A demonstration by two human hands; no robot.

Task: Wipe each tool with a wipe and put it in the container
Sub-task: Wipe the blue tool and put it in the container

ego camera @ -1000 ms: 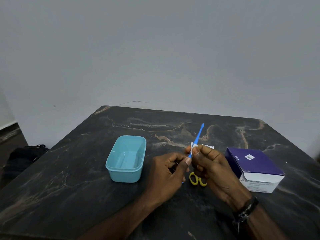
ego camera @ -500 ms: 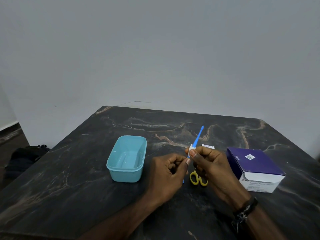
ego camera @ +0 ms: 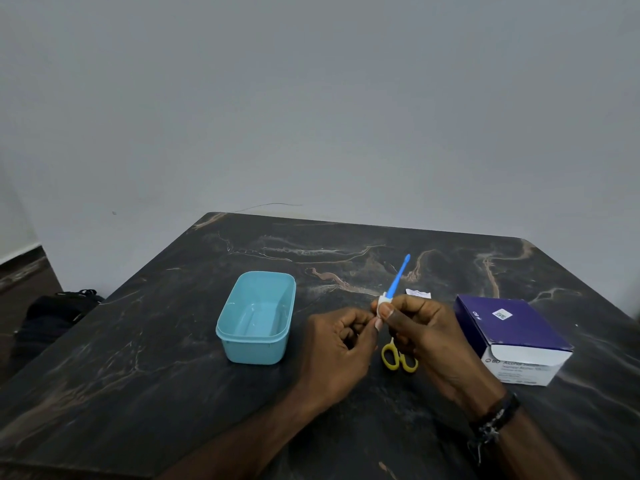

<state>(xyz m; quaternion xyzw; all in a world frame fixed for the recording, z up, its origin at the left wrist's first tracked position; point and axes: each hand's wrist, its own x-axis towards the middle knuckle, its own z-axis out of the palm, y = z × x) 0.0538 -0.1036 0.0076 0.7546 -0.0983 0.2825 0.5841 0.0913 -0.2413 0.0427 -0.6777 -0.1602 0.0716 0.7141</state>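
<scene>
Seen from above on a dark marbled table [ego camera: 173, 358]: right hand [ego camera: 426, 337] pinching a small white wipe [ego camera: 383, 301] around a slim blue plastic tool [ego camera: 398, 276] whose tip slants up and away, lower end hidden behind the fingers. Left hand [ego camera: 337, 351] curled with thumb and fingertips meeting at that hidden end — grip itself hard to make out. Nearby, an open turquoise plastic container [ego camera: 256, 318] at left, yellow-handled scissors [ego camera: 398, 358] half covered by the right hand, a purple-and-white swab box [ego camera: 512, 336] at right, and a torn white wrapper [ego camera: 418, 293] — partly hidden.
</scene>
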